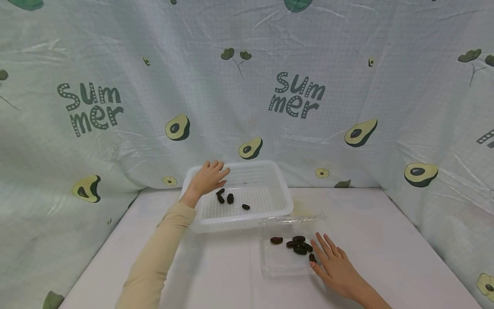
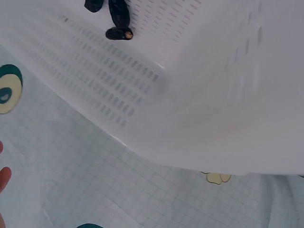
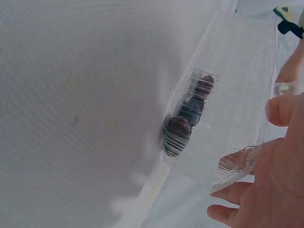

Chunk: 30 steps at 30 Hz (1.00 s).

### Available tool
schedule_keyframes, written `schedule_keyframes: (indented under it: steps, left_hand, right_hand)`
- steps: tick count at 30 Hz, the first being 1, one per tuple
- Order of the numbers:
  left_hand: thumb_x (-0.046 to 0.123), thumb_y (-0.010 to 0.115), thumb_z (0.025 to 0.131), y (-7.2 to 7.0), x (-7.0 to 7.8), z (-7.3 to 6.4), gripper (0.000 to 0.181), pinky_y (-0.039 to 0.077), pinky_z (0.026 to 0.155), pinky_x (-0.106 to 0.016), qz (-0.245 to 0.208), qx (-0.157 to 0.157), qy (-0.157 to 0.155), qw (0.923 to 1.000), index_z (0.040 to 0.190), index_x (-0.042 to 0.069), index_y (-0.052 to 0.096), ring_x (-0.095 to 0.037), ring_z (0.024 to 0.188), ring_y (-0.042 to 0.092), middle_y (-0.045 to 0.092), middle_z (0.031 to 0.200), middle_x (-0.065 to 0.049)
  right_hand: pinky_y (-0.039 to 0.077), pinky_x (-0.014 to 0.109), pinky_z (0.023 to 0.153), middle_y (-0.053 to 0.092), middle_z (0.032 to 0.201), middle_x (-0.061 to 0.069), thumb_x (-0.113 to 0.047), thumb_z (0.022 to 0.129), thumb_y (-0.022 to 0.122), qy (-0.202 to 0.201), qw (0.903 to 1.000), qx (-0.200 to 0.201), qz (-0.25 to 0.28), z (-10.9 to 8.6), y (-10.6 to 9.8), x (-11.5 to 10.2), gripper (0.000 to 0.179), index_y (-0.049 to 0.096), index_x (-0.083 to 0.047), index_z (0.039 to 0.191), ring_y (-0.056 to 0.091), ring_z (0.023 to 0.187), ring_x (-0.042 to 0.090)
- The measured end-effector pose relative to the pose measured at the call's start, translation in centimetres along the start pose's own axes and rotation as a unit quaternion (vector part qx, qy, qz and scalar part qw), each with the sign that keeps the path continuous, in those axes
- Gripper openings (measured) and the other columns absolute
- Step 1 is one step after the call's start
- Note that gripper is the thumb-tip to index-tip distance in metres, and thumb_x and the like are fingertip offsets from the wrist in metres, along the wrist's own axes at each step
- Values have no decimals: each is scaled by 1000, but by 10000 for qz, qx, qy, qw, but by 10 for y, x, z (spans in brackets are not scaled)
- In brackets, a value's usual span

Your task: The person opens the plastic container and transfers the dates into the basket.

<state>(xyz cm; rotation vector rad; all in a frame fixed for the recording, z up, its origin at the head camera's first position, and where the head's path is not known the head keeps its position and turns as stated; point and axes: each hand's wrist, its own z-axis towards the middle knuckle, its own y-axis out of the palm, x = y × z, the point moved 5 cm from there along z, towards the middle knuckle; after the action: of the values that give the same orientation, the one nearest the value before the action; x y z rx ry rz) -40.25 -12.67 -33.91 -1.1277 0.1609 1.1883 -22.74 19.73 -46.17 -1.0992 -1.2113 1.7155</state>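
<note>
Dates (image 1: 299,250) lie in the clear tray (image 1: 279,262), with four more in the basket (image 1: 231,224). My right hand (image 1: 336,271) spreads straight fingers at the tray's edge; my left hand (image 1: 209,177), loosely spread, hangs over the basket's left side. Neither visibly holds anything. I seem between picks; another calls for pinching one date.

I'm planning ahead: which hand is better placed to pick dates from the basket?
Left hand, probably: it's over the white basket, near the dates; the right hand is by the clear container.
</note>
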Motion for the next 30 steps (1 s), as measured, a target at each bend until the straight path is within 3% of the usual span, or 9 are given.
schedule_keyframes:
  steps: [5, 8, 11, 13, 17, 19, 26, 30]
  left_hand:
    - [35, 62, 80, -23, 15, 0, 29, 38, 63, -31, -449, 430, 225, 9978, 98, 14, 53, -19, 76, 49, 51, 84, -5]
    - [35, 63, 79, -38, 30, -2, 29, 40, 64, -30, -674, 605, 415, 9950, 97, 15, 54, -18, 75, 49, 51, 83, -3]
    - [36, 64, 78, -54, 45, -6, 30, 39, 65, -29, -760, 847, 664, 9913, 97, 16, 53, -16, 75, 48, 51, 83, -2]
    - [37, 64, 78, -65, 55, -8, 30, 39, 66, -28, -798, 1011, 821, 9883, 97, 16, 54, -15, 75, 48, 51, 83, 0]
    - [37, 63, 78, -82, 72, -14, 29, 40, 67, -26, -863, 1350, 1069, 9813, 97, 18, 55, -13, 76, 49, 52, 83, 2]
    - [37, 60, 79, -89, 82, -18, 27, 40, 68, -25, -933, 1450, 1171, 9780, 99, 19, 55, -12, 77, 49, 53, 83, 3]
    - [33, 51, 86, -108, 113, -29, 23, 41, 67, -24, -1166, 1796, 1516, 9650, 102, 18, 54, -10, 77, 50, 53, 83, 4]
    - [31, 44, 89, -117, 130, -32, 22, 42, 67, -23, -1165, 1907, 1711, 9596, 102, 18, 54, -9, 77, 50, 53, 82, 6]
  right_hand:
    - [27, 59, 96, 25, 146, 14, -41, 89, 46, -30, 10000, 17, -34, 0, 1, 0, 57, 35, -11, 137, 17, 136, 29]
    - [27, 59, 96, 25, 146, 13, -42, 89, 46, -41, 10000, 49, -25, 0, 2, 1, 57, 35, -12, 137, -6, 139, 14]
    - [27, 59, 96, 25, 146, 13, -42, 89, 46, -80, 9999, 88, -49, -1, 1, 1, 57, 36, -12, 136, -21, 131, -3]
    - [27, 59, 96, 26, 145, 13, -42, 89, 46, -108, 9998, 103, -95, -1, -1, 1, 57, 37, -12, 136, -19, 133, 0]
    - [27, 59, 96, 29, 144, 13, -42, 88, 49, -167, 9993, 192, -275, -1, -4, 0, 57, 39, -12, 135, 8, 139, 21]
    - [28, 58, 96, 30, 144, 12, -42, 87, 49, -189, 9988, 258, -360, -1, -4, 1, 57, 40, -12, 135, 17, 136, 25]
    - [28, 56, 96, 29, 144, 12, -42, 87, 48, -269, 9982, 415, -329, -2, -6, 2, 56, 40, -12, 134, 6, 139, 17]
    - [27, 55, 97, 29, 144, 12, -42, 88, 47, -274, 9983, 405, -307, -1, -4, 2, 56, 39, -13, 135, 7, 139, 18]
